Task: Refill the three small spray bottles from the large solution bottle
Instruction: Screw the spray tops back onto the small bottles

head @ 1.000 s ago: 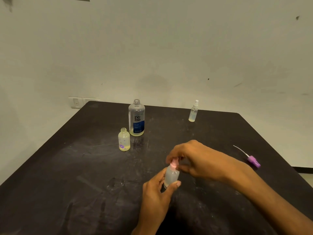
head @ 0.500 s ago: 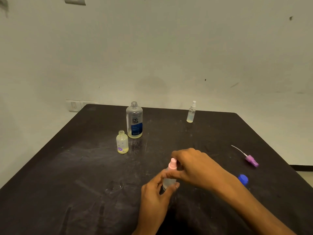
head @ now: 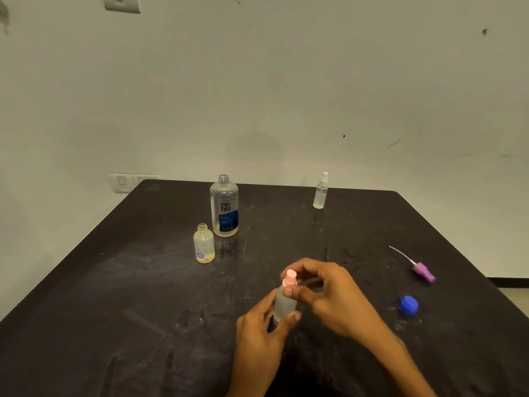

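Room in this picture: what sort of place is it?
Probably a plain indoor workroom: a bare, marked wall with switch plates, and a scuffed black table pushed against it. Nothing shows more.

On the surface [head: 114, 282], a large solution bottle [head: 224, 206] stands toward the back, an uncapped small bottle [head: 204, 243] just before it to the left. A capped spray bottle [head: 320, 191] stands far right; a loose sprayer head [head: 420, 270] and cap [head: 408, 305] lie at right, the cap nearer. A third bottle [head: 284, 302] stands near front centre, between two hands.
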